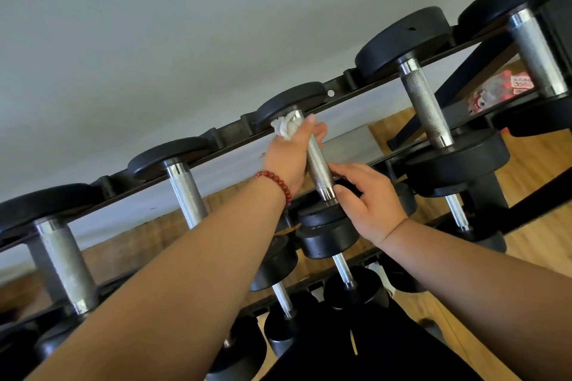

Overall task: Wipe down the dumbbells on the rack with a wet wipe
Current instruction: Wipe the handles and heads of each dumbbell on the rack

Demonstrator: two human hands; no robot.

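A black dumbbell with a knurled steel handle (318, 164) lies across the top tier of the black rack (223, 133). My left hand (291, 155), with a red bead bracelet on its wrist, holds a bunched white wet wipe (286, 125) wrapped against the far end of that handle, near the far weight head. My right hand (368, 195) rests on the near end of the same handle, thumb on the steel collar, fingers curved behind it. The near weight head (328, 232) sits just below my right hand.
Several more dumbbells lie on the top tier to the left (185, 192) and right (424, 105). Smaller dumbbells (343, 272) fill the lower tier beneath my arms. A grey wall rises behind the rack, with wooden floor at the right.
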